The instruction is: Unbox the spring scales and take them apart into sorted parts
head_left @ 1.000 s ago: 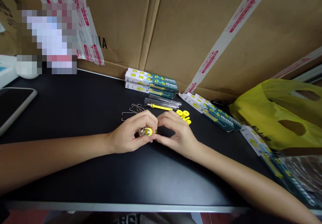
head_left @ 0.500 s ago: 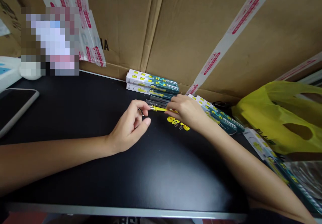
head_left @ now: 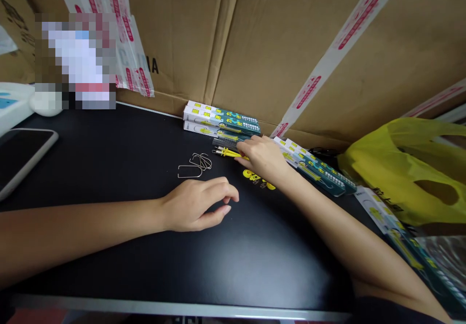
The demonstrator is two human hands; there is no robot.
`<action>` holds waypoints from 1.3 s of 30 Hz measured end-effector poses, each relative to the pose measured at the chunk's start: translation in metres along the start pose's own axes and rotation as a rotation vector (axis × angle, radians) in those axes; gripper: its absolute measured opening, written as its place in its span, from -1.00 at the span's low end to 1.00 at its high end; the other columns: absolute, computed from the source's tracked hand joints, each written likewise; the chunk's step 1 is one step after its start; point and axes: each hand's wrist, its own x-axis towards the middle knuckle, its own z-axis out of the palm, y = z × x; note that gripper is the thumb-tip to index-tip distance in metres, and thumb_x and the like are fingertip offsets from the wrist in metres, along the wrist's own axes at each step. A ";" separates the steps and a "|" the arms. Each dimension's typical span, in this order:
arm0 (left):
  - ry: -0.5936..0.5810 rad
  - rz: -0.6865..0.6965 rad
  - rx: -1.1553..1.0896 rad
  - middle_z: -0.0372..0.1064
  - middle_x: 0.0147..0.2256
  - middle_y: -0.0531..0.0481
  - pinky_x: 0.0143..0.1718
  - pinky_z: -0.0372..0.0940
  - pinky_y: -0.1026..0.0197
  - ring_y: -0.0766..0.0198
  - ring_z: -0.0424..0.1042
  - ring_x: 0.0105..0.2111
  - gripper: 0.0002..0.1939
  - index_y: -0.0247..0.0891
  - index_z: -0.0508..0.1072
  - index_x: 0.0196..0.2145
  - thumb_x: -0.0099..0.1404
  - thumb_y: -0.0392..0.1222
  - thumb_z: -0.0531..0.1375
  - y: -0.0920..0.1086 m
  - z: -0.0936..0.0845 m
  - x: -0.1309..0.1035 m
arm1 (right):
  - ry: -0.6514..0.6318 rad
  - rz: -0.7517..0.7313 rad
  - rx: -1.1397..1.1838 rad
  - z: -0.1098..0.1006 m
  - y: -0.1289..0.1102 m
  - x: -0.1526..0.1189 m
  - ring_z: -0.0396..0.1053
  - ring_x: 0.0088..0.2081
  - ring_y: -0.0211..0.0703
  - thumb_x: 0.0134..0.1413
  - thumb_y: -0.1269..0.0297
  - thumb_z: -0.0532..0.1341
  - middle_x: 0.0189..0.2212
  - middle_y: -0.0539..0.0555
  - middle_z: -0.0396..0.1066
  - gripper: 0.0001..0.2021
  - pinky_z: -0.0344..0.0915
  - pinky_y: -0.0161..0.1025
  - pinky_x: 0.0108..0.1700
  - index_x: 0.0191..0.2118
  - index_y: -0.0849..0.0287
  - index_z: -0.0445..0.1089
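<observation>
My left hand (head_left: 200, 203) is over the black table with its fingers curved and apart, holding nothing. Just beyond it lie several bent metal wire hooks (head_left: 196, 164). My right hand (head_left: 264, 156) reaches over thin yellow rods with metal ends (head_left: 225, 152); its fingers cover their right ends, and whether it grips them is hidden. Behind the rods are clear plastic tubes (head_left: 222, 143). Small yellow parts (head_left: 251, 174) and little dark springs lie just below my right hand.
Printed boxes (head_left: 220, 120) are stacked against the cardboard, with more boxes (head_left: 316, 168) to the right. A yellow plastic bag (head_left: 396, 163) sits at the right. A phone (head_left: 25, 154) lies at the far left.
My left hand has moved back toward me and right, off the rod's end, and opened. The wire hooks behind it now show. My right hand has shifted slightly left.
</observation>
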 end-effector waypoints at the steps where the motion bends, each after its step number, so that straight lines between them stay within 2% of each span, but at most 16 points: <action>1: -0.021 0.007 0.014 0.33 -0.27 0.04 -0.30 0.27 0.34 0.36 0.38 -0.33 -0.85 -0.23 0.26 -0.15 0.33 -0.24 -0.01 0.000 0.000 0.000 | 0.007 0.007 0.002 0.001 0.000 0.000 0.31 -0.33 -0.05 0.11 0.19 0.22 -0.42 0.10 0.44 -0.82 -0.10 -0.21 -0.39 -0.36 0.22 0.35; 5: -0.064 0.028 0.034 0.36 -0.25 0.02 -0.29 0.29 0.36 0.36 0.40 -0.33 -0.84 -0.23 0.29 -0.15 0.35 -0.24 -0.03 0.000 0.001 0.000 | 0.060 0.037 0.029 0.002 0.002 0.002 0.29 -0.31 -0.05 0.20 0.10 0.11 -0.40 0.13 0.41 -0.71 -0.05 -0.21 -0.38 -0.38 0.22 0.35; 12: -0.088 0.070 0.040 0.38 -0.28 0.04 -0.31 0.26 0.38 0.39 0.39 -0.35 -0.83 -0.23 0.33 -0.19 0.34 -0.28 -0.03 -0.001 0.001 0.001 | 0.210 0.145 0.101 0.002 0.014 0.008 0.23 -0.25 -0.02 0.23 0.22 0.05 -0.31 0.19 0.36 -0.78 0.11 -0.18 -0.25 -0.30 0.24 0.35; 16: -0.105 0.102 0.065 0.39 -0.34 0.06 -0.31 0.26 0.35 0.38 0.38 -0.38 -0.82 -0.24 0.37 -0.26 0.33 -0.30 -0.02 -0.001 0.002 0.002 | 0.261 0.178 0.128 0.005 0.019 0.013 0.23 -0.16 0.03 0.18 0.23 0.09 -0.21 0.21 0.33 -0.80 0.18 -0.12 -0.16 -0.19 0.24 0.33; 19: -0.085 0.119 0.076 0.42 -0.36 0.04 -0.29 0.28 0.33 0.36 0.38 -0.38 -0.82 -0.25 0.40 -0.28 0.32 -0.29 0.00 -0.001 0.003 0.003 | 0.258 0.177 0.180 0.006 0.019 0.019 0.24 -0.08 0.08 0.15 0.26 0.11 -0.08 0.25 0.30 -0.72 0.22 -0.06 -0.09 -0.05 0.26 0.29; 22: -0.064 0.143 0.072 0.47 -0.32 0.03 -0.20 0.31 0.27 0.31 0.42 -0.30 -0.82 -0.24 0.44 -0.27 0.30 -0.28 0.03 -0.003 0.004 0.004 | 0.248 0.162 0.221 0.007 0.018 0.025 0.22 0.01 0.13 0.15 0.27 0.11 0.05 0.29 0.25 -0.60 0.23 0.01 -0.02 0.09 0.29 0.21; 25: -0.074 0.154 0.071 0.50 -0.24 0.02 -0.05 0.31 0.16 0.22 0.44 -0.14 -0.83 -0.23 0.47 -0.28 0.28 -0.24 0.07 -0.004 0.007 0.004 | 0.228 0.175 0.221 0.009 0.016 0.032 0.20 0.06 0.16 0.17 0.28 0.09 0.10 0.33 0.21 -0.56 0.22 0.05 0.02 0.14 0.32 0.18; 30: -0.096 0.131 0.077 0.51 -0.20 0.02 -0.02 0.33 0.14 0.18 0.45 -0.10 -0.82 -0.22 0.49 -0.34 0.27 -0.23 0.07 -0.007 0.010 0.002 | 0.209 0.186 0.148 0.015 0.012 0.035 0.21 0.02 0.14 0.20 0.31 0.08 0.07 0.30 0.25 -0.63 0.22 -0.01 -0.03 0.09 0.32 0.26; 36: -0.100 0.146 0.097 0.51 -0.20 0.03 -0.01 0.34 0.16 0.20 0.45 -0.10 -0.81 -0.22 0.49 -0.35 0.27 -0.23 0.07 -0.008 0.011 0.003 | 0.200 0.174 0.112 0.022 0.014 0.037 0.26 -0.10 0.08 0.18 0.38 0.08 -0.13 0.27 0.35 -0.76 0.21 -0.08 -0.10 -0.04 0.30 0.27; 39: -0.099 0.156 0.107 0.50 -0.20 0.03 -0.02 0.33 0.17 0.21 0.45 -0.11 -0.80 -0.23 0.48 -0.35 0.28 -0.24 0.06 -0.008 0.011 0.003 | 0.221 0.156 0.111 0.021 0.016 0.037 0.28 -0.13 0.06 0.17 0.42 0.06 -0.13 0.24 0.34 -0.68 0.22 -0.11 -0.13 0.05 0.30 0.21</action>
